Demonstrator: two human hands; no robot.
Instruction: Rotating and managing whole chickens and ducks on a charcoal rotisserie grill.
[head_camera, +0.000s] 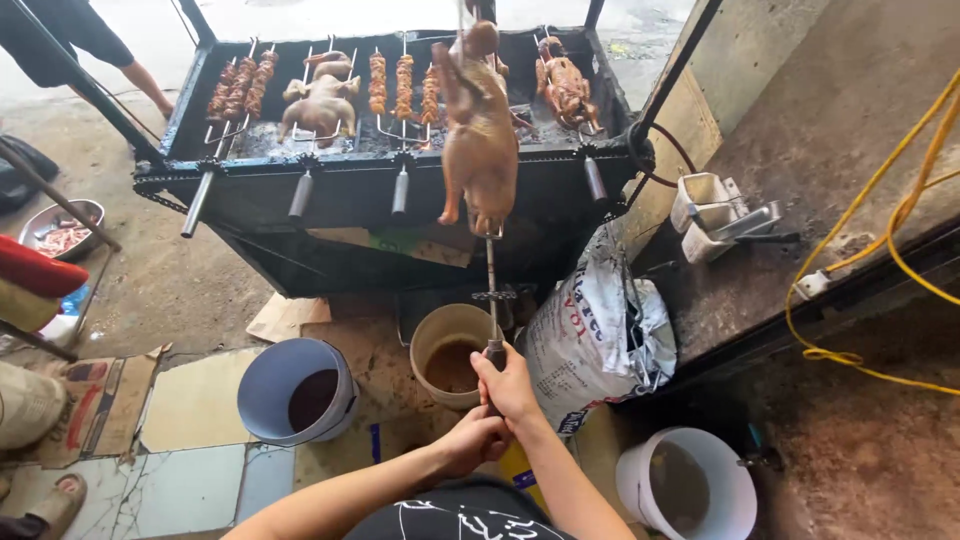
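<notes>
Both my hands grip the handle end of a long metal skewer (492, 290). My right hand (507, 384) is higher on the handle and my left hand (474, 440) is just below it. A whole browned bird (480, 135) is speared on the skewer, held upright in front of the black charcoal grill (360, 190). On the grill lie more skewers: meat chunks (240, 85), another whole bird (322, 100), more meat pieces (403, 85) and a roasted bird (565, 88) at the right.
Below the grill stand a beige bucket (428, 340) with brown liquid, a blue-grey bucket (270, 385), and a white bucket (640, 470) at lower right. A printed sack (595, 320) leans by the grill. Yellow cable (890, 240) crosses the right. Another person's arm (145, 85) shows at top left.
</notes>
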